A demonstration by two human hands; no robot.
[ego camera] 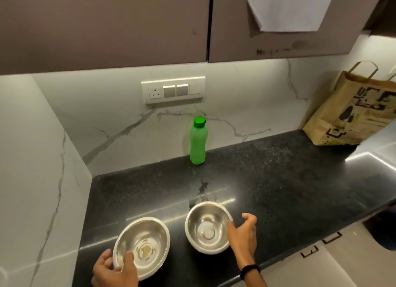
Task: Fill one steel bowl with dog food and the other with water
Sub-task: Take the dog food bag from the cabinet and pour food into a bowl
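Observation:
Two steel bowls stand on the black counter (pixel 267 190) near its front edge. The left bowl (pixel 147 239) has a small yellowish residue at its bottom; my left hand (pixel 113 269) grips its near rim, thumb inside. The right bowl (pixel 205 224) holds nothing; my right hand (pixel 244 235) touches its right rim with fingers curled and thumb apart. A green plastic bottle (pixel 198 143) with a green cap stands upright at the back by the wall. No dog food is visible.
A brown printed paper bag (pixel 351 113) stands at the back right of the counter. A shiny steel surface (pixel 377 149) lies at the right edge. A switch panel (pixel 173 89) is on the marble wall; cupboards hang overhead.

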